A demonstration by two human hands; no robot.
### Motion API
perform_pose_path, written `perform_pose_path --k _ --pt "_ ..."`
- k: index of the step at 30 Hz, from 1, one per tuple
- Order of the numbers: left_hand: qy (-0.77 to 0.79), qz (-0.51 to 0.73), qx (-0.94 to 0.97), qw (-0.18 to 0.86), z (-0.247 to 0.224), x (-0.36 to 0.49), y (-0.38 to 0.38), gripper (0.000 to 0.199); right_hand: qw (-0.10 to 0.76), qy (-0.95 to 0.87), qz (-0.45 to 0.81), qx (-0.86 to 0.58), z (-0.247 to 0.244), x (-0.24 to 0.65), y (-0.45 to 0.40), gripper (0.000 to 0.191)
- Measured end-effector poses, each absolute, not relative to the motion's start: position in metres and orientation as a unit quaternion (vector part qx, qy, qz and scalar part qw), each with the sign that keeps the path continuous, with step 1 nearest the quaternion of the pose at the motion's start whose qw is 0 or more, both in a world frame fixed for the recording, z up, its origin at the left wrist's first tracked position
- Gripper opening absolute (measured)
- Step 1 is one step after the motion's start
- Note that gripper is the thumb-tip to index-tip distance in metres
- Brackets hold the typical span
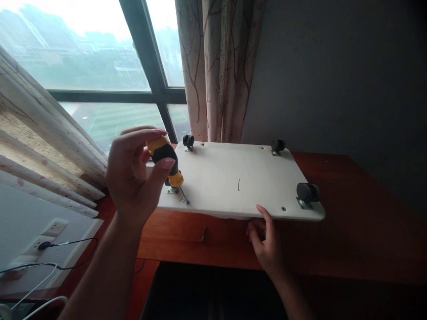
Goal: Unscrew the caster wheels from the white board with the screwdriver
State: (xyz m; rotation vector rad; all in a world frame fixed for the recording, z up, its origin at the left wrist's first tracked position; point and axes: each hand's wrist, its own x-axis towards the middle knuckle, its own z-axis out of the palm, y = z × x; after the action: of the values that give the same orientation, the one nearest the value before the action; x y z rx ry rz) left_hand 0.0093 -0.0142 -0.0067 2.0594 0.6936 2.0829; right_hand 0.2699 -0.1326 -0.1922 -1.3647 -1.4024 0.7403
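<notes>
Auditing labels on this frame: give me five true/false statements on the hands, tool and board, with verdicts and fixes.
1. The left hand holds a screwdriver. True.
2. The right hand is wrapped around the screwdriver. False: it is at the near edge of the white board.
3. Four black casters stand on the board. True; one is partly hidden.
4. The screwdriver's tip points up at the ceiling. False: it points down toward the board.
5. A small slim piece lies on the table. True.

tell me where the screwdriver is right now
In the head view, the screwdriver is left of centre in the left hand, its tip angled down to the white board, just right of the near-left caster.
</notes>
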Motion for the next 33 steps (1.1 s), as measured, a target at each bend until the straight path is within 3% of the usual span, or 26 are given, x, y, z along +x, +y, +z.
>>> perform_pose_path --k 2,6,14,20,26,31,33 --pt "0.241 0.693 0.679 0.035 -0.003 0.010 -0.015 0.047 0.504 -0.579 0.304 -0.564 -0.193 0.270 -0.132 0.051" --pt "0.265 0.710 0.648 0.069 -0.005 0.016 -0.019 0.026 0.511 -0.582 0.295 -0.559 -0.196 0.269 -0.131 0.050" --pt "0.234 0.707 0.668 -0.010 -0.004 0.008 -0.012 0.033 0.527 -0.553 0.300 -0.571 -0.191 0.262 -0.133 0.048" --pt "0.210 0.757 0.608 0.114 -0.008 0.013 -0.009 0.022 0.529 -0.556 0.296 -0.568 -0.193 0.264 -0.133 0.048" --pt "0.253 0.740 0.623 -0.002 -0.008 0.001 -0.003 0.031 0.517 -0.576 0.297 -0.559 -0.197 0.269 -0.132 0.050" --pt "0.234 0.739 0.623 0.105 -0.010 0.008 -0.008 0.023 0.522 -0.573 0.290 -0.562 -0.196 0.267 -0.132 0.049" --pt "0.236 0.741 0.622 0.094 -0.010 0.008 -0.008 0.024 0.528 -0.565 0.284 -0.568 -0.196 0.266 -0.132 0.048"
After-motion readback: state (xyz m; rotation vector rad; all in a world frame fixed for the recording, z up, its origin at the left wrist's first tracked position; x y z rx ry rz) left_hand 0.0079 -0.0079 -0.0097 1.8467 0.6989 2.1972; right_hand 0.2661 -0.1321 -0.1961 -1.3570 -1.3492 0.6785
